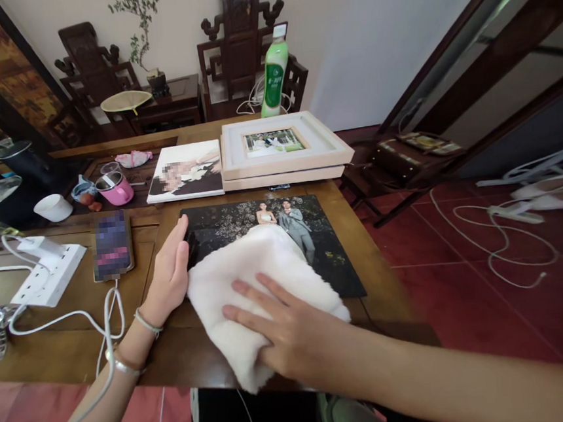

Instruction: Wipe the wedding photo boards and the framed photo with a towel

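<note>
Seemingly partway through wiping the big photo point(328, 249), flat on the counter point(185, 352), by pressing the white cloth point(260, 255) over its near part with the right hand point(282, 326), fingers spread. Resting the left hand point(171, 268) at its left edge, fingers straight, pinching nothing. Cannot tell clean bits from ones left to wipe, even along the uncovered far side.
</note>
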`<action>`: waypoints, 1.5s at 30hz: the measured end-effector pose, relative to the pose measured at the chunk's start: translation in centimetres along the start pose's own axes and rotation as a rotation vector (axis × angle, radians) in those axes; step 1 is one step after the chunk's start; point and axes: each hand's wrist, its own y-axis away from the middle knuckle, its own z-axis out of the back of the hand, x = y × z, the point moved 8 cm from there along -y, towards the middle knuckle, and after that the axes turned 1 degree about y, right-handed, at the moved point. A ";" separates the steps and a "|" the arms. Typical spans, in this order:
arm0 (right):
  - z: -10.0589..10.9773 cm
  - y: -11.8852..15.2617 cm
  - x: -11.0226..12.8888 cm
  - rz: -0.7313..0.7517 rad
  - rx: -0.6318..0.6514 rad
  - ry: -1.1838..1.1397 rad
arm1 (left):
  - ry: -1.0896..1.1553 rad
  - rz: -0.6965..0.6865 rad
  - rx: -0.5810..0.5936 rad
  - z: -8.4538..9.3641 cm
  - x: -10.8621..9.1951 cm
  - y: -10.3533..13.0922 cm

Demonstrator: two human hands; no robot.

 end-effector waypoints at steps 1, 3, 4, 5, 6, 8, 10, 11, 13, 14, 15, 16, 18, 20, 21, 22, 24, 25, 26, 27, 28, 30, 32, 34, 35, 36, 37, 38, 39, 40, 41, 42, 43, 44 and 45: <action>0.0 0.6 -0.3 -0.034 0.019 -0.024 | -0.028 -0.010 0.028 -0.3 0.0 0.0; 0.0 1.6 -1.6 -0.118 0.079 -0.078 | -0.087 -0.038 0.111 -1.2 0.1 0.1; 0.0 2.0 -2.5 -0.161 0.108 -0.099 | -0.113 -0.049 0.150 -1.6 0.2 0.1; 0.0 2.2 -3.4 -0.199 0.131 -0.107 | -0.137 -0.055 0.180 -1.9 0.3 0.1; 0.1 2.4 -4.5 -0.235 0.144 -0.099 | -0.157 -0.059 0.196 -2.1 0.3 0.1; 0.6 2.1 -6.7 -0.304 0.145 -0.051 | -0.192 -0.061 0.206 -2.2 0.4 0.1; 1.2 1.3 -8.8 -0.369 0.140 -0.010 | -0.208 -0.060 0.209 -2.3 0.4 0.1; 1.3 0.7 -9.8 -0.405 0.142 -0.001 | -0.207 -0.062 0.208 -2.3 0.4 0.1; 1.5 -0.8 -11.6 -0.473 0.150 -0.005 | -0.198 -0.072 0.200 -2.2 0.4 0.1; 1.5 -1.7 -12.4 -0.500 0.152 -0.018 | -0.193 -0.079 0.194 -2.2 0.3 0.1; 1.4 -2.6 -13.1 -0.519 0.149 -0.036 | -0.191 -0.083 0.191 -2.2 0.3 0.1; 1.3 -3.6 -13.6 -0.523 0.139 -0.061 | -0.191 -0.085 0.190 -2.2 0.3 0.0; 1.3 -5.6 -14.2 -0.489 0.099 -0.107 | -0.193 -0.085 0.192 -2.2 0.3 0.0; 1.5 -7.4 -14.4 -0.428 0.051 -0.143 | -0.190 -0.089 0.190 -2.1 0.1 -0.1; 1.5 -8.2 -14.4 -0.397 0.037 -0.154 | -0.187 -0.094 0.187 -2.1 0.0 -0.1; 1.6 -8.7 -14.3 -0.375 0.033 -0.161 | -0.184 -0.098 0.184 -2.1 -0.1 -0.2; 1.7 -9.1 -14.2 -0.354 0.050 -0.168 | -0.178 -0.104 0.182 -2.1 -0.2 -0.2; 1.8 -9.0 -14.1 -0.351 0.065 -0.167 | -0.175 -0.105 0.184 -2.1 -0.2 -0.2; 1.9 -8.6 -14.1 -0.358 0.082 -0.162 | -0.173 -0.105 0.186 -2.1 -0.1 -0.2; 2.0 -8.0 -14.1 -0.372 0.104 -0.155 | -0.172 -0.102 0.188 -2.1 0.0 -0.1; 2.1 -7.1 -14.3 -0.392 0.128 -0.148 | -0.171 -0.097 0.189 -2.1 0.2 -0.1; 2.3 -4.7 -15.1 -0.447 0.175 -0.136 | -0.173 -0.091 0.191 -2.2 0.4 0.0; 2.7 -1.8 -16.2 -0.487 0.203 -0.126 | -0.180 -0.092 0.188 -2.2 0.6 0.1; 3.1 1.0 -17.4 -0.507 0.207 -0.090 | -0.192 -0.093 0.189 -2.2 0.5 0.2; 3.3 2.3 -17.9 -0.523 0.212 -0.059 | -0.198 -0.091 0.190 -2.2 0.5 0.2; 3.3 3.5 -18.4 -0.543 0.218 -0.020 | -0.203 -0.089 0.188 -2.2 0.5 0.2; 3.2 4.5 -18.7 -0.566 0.221 0.023 | -0.205 -0.089 0.187 -2.2 0.4 0.1; 3.0 5.4 -18.7 -0.585 0.218 0.069 | -0.205 -0.090 0.184 -2.1 0.3 0.1; 2.8 6.0 -18.3 -0.591 0.206 0.114 | -0.203 -0.092 0.179 -2.1 0.2 0.1; 2.5 6.5 -17.5 -0.579 0.180 0.150 | -0.202 -0.094 0.176 -2.1 0.2 0.0; 2.2 6.8 -16.4 -0.551 0.145 0.176 | -0.201 -0.095 0.175 -2.0 0.1 0.0; 1.9 7.1 -15.0 -0.513 0.103 0.193 | -0.202 -0.093 0.175 -2.0 0.1 0.0; 1.6 7.3 -13.3 -0.468 0.062 0.197 | -0.203 -0.093 0.175 -2.0 0.1 0.0; 1.2 7.7 -11.5 -0.431 0.028 0.190 | -0.204 -0.092 0.176 -2.0 0.1 -0.1; 1.0 8.0 -9.7 -0.399 -0.012 0.176 | -0.205 -0.093 0.177 -2.0 0.1 -0.1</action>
